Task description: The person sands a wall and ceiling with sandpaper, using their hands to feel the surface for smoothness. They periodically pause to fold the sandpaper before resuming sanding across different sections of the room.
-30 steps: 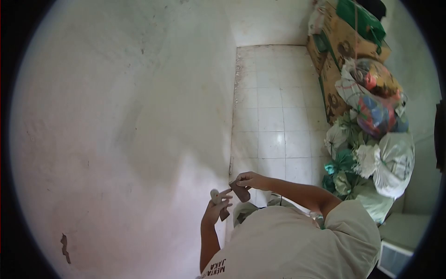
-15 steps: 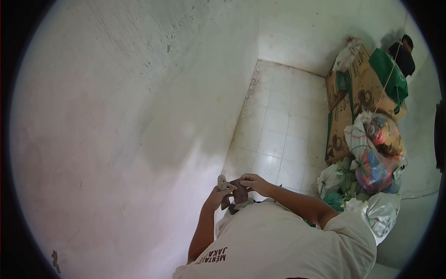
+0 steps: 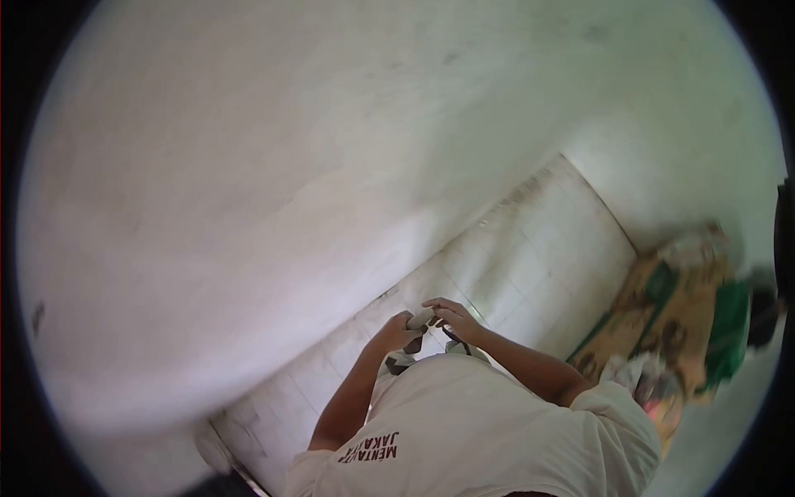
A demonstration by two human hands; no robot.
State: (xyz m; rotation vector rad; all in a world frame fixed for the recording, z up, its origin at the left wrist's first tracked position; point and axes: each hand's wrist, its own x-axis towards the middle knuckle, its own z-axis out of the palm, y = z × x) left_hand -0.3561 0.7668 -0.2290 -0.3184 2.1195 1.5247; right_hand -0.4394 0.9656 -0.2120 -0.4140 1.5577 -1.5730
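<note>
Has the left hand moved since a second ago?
Yes, slightly: against the shirt, the left hand closed inward toward the right hand; the two now touch.

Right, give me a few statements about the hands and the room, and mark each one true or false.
1. The left hand and the right hand meet at a small pale rounded object. True.
2. The floor is bare grey concrete. False: it is a white square-tiled floor.
3. Brown cardboard boxes stand at the right. True.
4. The person wears a black long-sleeved jacket. False: it is a white short-sleeved T-shirt with dark lettering.
</note>
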